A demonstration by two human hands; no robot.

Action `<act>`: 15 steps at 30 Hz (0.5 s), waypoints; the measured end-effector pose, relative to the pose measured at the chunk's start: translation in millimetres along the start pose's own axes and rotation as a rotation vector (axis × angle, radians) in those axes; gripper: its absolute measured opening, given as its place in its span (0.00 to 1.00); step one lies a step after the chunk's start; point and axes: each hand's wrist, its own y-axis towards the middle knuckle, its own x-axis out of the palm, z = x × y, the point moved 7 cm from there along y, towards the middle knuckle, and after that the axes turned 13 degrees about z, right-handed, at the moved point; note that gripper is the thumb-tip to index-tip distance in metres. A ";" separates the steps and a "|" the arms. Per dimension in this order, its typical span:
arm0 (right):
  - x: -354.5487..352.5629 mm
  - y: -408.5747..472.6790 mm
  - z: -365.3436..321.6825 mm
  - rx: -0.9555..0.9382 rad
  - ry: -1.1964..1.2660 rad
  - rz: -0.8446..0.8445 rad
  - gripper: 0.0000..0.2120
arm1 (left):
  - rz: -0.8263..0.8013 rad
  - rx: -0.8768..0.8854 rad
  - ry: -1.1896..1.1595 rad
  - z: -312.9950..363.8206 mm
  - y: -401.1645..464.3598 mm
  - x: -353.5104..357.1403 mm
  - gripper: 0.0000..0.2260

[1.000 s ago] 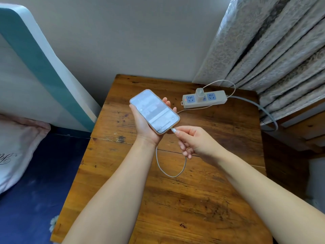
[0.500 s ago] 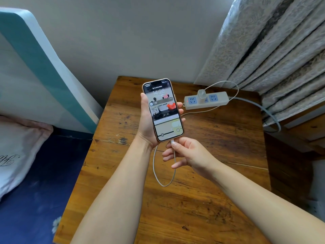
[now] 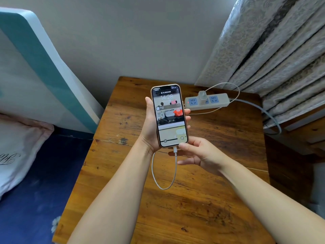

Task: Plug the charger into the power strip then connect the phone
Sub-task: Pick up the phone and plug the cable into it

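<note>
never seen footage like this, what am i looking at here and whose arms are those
No machine here: a person wears a wide-angle camera on the head, looking down at their own bare arms. This is that single view. The left hand holds a phone upright, its screen lit. The right hand is at the phone's bottom edge, where a white cable is plugged in. The cable loops down and runs to a charger seated in a power strip, which lies on a wooden table. A bed is at left, curtains at right.

Phone (image 3: 169, 115) lock screen: clock "14:28"; wallpaper caption "MICKEY MOUSE". Pillow (image 3: 15, 154): cursive embroidery, illegible.
</note>
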 end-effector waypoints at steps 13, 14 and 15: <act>-26.1 2.6 0.4 0.059 0.139 0.010 0.16 | 0.053 -0.058 -0.071 -18.4 -2.9 -9.8 0.32; -27.0 2.3 1.1 0.059 0.138 0.012 0.16 | 0.055 -0.060 -0.076 -19.5 -3.0 -10.0 0.32; -27.8 2.1 1.9 0.059 0.137 0.014 0.16 | 0.057 -0.064 -0.083 -20.3 -3.1 -9.9 0.32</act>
